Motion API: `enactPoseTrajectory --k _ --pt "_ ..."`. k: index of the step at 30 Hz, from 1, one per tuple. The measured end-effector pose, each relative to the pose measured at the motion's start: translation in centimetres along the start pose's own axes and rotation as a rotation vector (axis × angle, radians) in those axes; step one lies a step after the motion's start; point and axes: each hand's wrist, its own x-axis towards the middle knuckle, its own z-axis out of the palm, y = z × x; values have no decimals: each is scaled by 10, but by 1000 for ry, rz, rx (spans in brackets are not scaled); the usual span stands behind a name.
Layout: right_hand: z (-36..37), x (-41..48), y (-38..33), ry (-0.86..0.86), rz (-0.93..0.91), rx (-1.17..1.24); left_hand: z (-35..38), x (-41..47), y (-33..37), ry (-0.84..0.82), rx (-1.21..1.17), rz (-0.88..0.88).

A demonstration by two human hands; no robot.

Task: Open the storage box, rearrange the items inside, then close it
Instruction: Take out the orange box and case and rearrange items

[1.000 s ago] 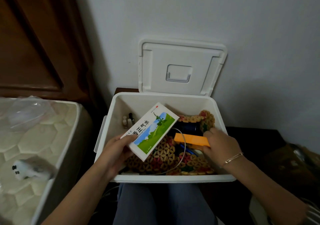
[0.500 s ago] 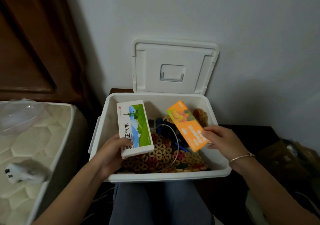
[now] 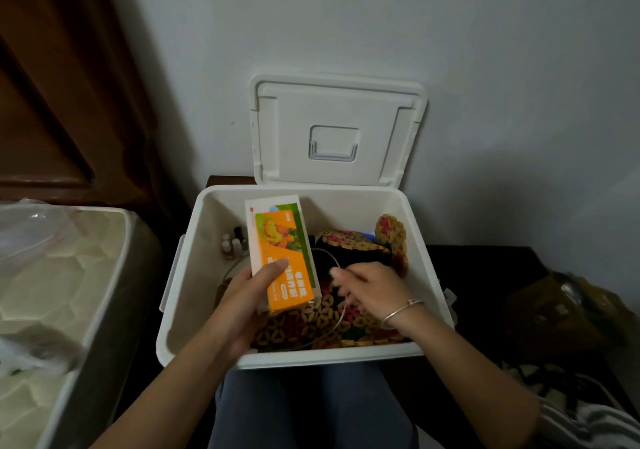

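Gripping stacked cartons [image 3: 282, 254], left hand [image 3: 242, 299] hovers near box's [image 3: 194, 275] left wall.

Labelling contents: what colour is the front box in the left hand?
Orange; the front box in the left hand shows best in the head view.

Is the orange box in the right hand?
No, the left hand grips the orange box, while the right hand is down inside the storage box.

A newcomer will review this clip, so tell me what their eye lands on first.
The bright orange carton stands out most, stacked on a white carton and gripped by the left hand over the open storage box. Behind, the lid stands upright by the wall; the right hand reaches in over the patterned mats.
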Motion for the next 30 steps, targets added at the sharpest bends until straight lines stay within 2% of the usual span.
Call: enactPoseTrajectory --k 2,5,8,13,23,25,28,30 --pt "-20 10 21 58 65 -255 -3 -1 1 34 -62 3" --pt "-22 22 41 -101 119 -483 -7 1 -1 95 -91 -11" --pt "-5 31 49 -292 109 -434 -8 0 -1 113 -122 -30" --pt "-10 40 61 -364 102 -500 -8 1 -3 121 -83 -19" --pt "12 45 62 -189 214 -554 -8 2 -4 126 -61 -60" --pt "12 46 55 -69 166 -605 -8 2 -4 132 -59 -62" --pt "-2 48 49 257 111 -718 -8 0 -4 139 -54 -68" --pt "-11 52 47 360 114 -757 -8 0 -4 139 -49 -76"
